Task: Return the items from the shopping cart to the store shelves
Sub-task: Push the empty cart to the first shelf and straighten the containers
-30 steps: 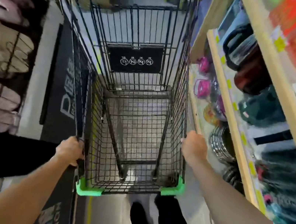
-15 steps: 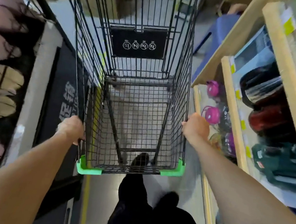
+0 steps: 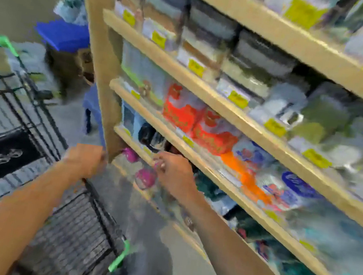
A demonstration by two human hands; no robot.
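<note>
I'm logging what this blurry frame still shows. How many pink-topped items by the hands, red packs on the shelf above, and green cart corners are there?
Pink-topped items: 2
Red packs: 2
Green cart corners: 2
Total: 6

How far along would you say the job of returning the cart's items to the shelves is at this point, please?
Done: the shopping cart shows no goods in the blurred part of its basket that is visible. In hand: the left hand grips the cart's rim, while the right hand is at a low shelf edge near pink items; whether it holds anything is too blurred to tell. Left: possibly nothing, though part of the cart is out of view.
</note>
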